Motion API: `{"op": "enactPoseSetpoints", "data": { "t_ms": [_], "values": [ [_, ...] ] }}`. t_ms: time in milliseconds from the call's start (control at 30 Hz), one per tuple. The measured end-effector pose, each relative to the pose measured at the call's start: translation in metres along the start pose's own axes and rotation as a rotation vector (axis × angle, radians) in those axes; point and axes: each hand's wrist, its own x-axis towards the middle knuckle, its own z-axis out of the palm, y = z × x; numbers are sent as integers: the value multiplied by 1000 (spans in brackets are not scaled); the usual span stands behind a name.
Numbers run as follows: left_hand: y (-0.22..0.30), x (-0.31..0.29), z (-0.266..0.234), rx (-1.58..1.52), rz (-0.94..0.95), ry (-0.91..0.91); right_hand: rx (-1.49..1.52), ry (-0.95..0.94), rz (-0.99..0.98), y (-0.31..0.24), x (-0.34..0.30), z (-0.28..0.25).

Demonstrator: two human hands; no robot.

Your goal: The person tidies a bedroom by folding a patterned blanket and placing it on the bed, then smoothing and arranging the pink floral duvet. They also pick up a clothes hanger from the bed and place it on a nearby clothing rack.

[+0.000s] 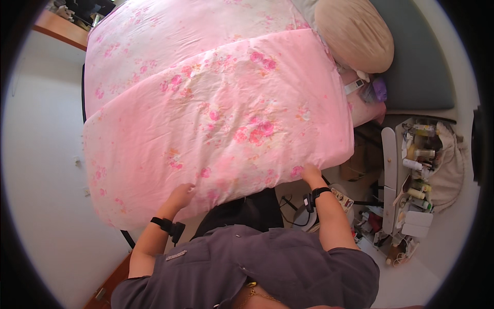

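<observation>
A pink duvet (221,123) with a rose print lies spread over the bed, its near edge hanging towards me. My left hand (181,196) is closed at that near edge, left of centre, with the fingers curled against the cloth. Farther right, my right hand (311,173) grips the duvet's edge close to its near right corner; the fingertips are partly hidden. Shallow wrinkles run across the cloth between the hands. Beyond the duvet, more pink floral bedding (206,20) covers the far part of the bed.
A beige pillow (355,33) rests at the far right against a grey headboard (422,56). Below it lie a white remote control (354,86) and a purple packet (379,89). At right, a bedside stand (389,175) has several bottles beside it. A white wall (41,129) borders the left.
</observation>
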Motion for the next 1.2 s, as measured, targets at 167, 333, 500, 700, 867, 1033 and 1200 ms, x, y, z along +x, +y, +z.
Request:
{"op": "enactPoseSetpoints", "data": {
  "t_ms": [167, 333, 500, 700, 867, 1033, 1200],
  "values": [
    [-2, 5, 22, 106, 1, -47, -29, 744, -842, -72, -5, -14],
    [33, 14, 17, -54, -44, -112, -457, 609, -940, 3, 65, 47],
    [57, 12, 20, 8, -129, -212, 38, 470, 318, 78, 51, -6],
    [95, 42, 1, 33, 112, -207, 132, 749, -403, 27, 38, 23],
    [104, 44, -16, 43, 165, -180, 344, 3, 204, 27, -19, 42],
    [89, 33, -19, 157, 285, -249, 445, 365, 6, 42, -115, 92],
    [89, 15, -14, 320, 387, -313, 491, 522, 151, 63, -228, 168]
  ]
}}
